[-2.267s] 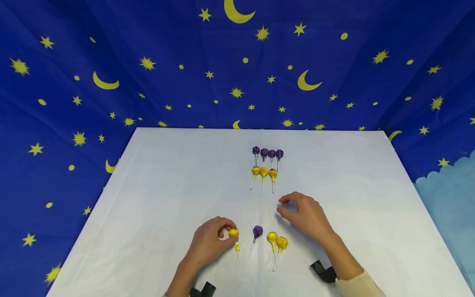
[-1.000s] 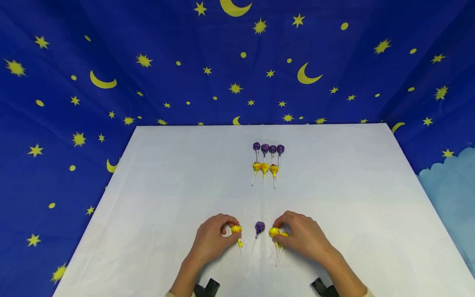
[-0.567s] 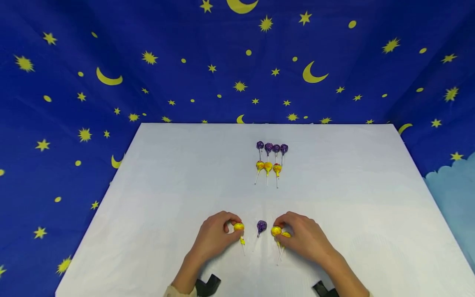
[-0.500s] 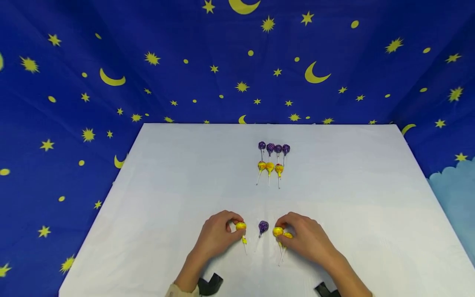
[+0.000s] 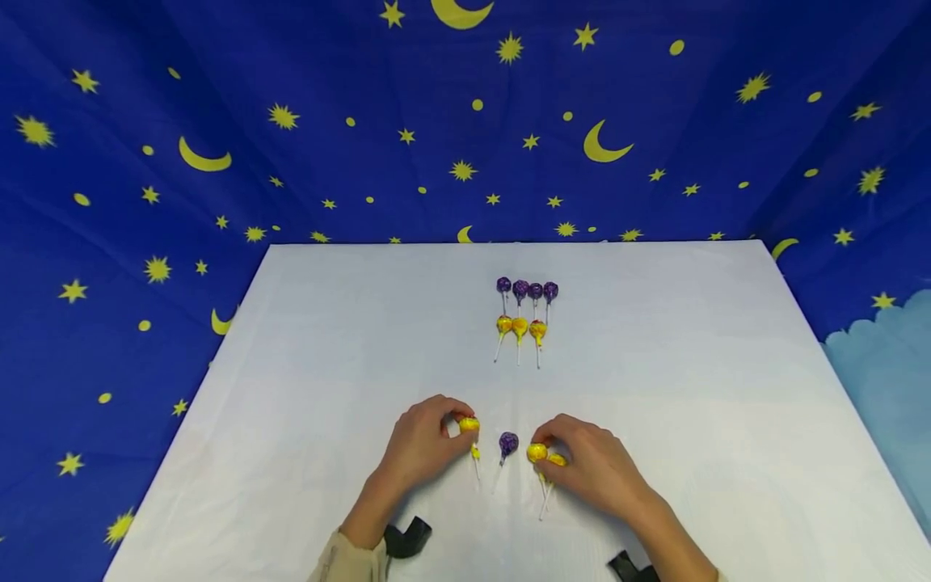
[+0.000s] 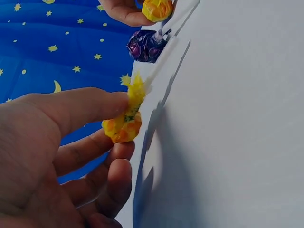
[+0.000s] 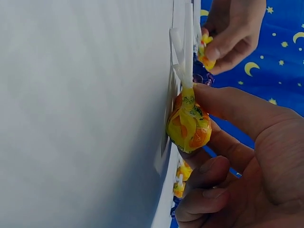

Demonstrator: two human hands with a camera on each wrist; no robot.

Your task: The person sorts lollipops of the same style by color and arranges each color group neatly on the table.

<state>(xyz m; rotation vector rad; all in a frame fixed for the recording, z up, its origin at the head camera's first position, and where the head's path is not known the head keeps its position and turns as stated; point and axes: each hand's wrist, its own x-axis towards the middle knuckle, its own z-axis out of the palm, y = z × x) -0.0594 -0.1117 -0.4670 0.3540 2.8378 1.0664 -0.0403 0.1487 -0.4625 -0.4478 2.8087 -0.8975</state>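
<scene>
My left hand (image 5: 425, 440) pinches a yellow lollipop (image 6: 124, 127) by its wrapped head between thumb and fingers, stick toward the near side. In the left wrist view its shadow falls on the table beside it. My right hand (image 5: 596, 462) pinches another yellow lollipop (image 7: 190, 127) at head and neck. A further yellow lollipop (image 5: 557, 460) lies right against it, partly covered by the thumb, and their sticks cross. Between the two hands lies a single purple lollipop (image 5: 508, 443), touched by neither.
Farther back on the white table (image 5: 349, 323), several purple lollipops (image 5: 520, 288) form a row. Three yellow lollipops (image 5: 520, 326) lie just below them, overlapping their sticks. A blue cloth (image 5: 327, 162) with stars and moons hangs behind the table.
My right hand has come down from the middle of the table and taken hold of a yellow lollipop. My left hand has just shifted slightly away from me with its lollipop.
</scene>
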